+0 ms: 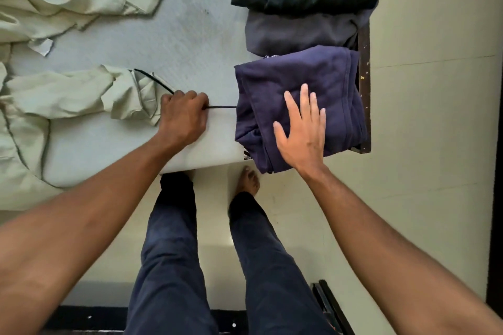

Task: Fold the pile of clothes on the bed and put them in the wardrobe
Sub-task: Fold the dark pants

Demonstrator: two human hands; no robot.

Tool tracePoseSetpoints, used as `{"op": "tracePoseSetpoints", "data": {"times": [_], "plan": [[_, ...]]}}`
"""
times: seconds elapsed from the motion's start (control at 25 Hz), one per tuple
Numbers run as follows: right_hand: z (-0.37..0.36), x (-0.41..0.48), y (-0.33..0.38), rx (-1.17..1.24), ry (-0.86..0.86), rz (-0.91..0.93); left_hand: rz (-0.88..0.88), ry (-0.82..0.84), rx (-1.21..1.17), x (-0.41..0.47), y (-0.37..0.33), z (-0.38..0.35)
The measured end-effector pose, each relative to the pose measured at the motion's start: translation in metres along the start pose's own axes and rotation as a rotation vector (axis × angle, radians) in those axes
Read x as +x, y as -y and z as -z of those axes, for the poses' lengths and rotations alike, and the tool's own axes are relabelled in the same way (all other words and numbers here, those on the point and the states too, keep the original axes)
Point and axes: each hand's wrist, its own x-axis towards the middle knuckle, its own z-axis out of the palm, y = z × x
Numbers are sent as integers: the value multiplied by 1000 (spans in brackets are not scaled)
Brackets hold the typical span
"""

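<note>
Two hands at the bed's (190, 22) 3 o'clock corner: right hand (302, 130) flat, fingers spread, pressing the folded navy garment (321, 73); left hand (182, 117) fisted round a cord (220, 107) at its 9 o'clock. Folding seems nearly done; tucking the cord likely comes next.

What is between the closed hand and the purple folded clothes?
In the head view, a thin black cord stretches from the left hand to the folded purple garment, across the bare grey bed sheet.
</note>
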Motion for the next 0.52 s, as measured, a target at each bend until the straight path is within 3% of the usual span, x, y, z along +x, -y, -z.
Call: {"op": "tracePoseSetpoints", "data": {"times": [0.16,0.24,0.36,0.44,0.52], "plan": [[-4,5,8,-1,58,-55,401,171,-1010,6,-45,57],[2,7,6,22,81,-62,374,279,-1252,5,-77,87],[12,9,2,159,83,-44,238,461,-1262,3,-125,94],[20,12,-6,371,10,-83,199,435,-1081,8,-143,75],[27,18,-18,588,-147,-252,200,406,-946,15,-157,68]]}}
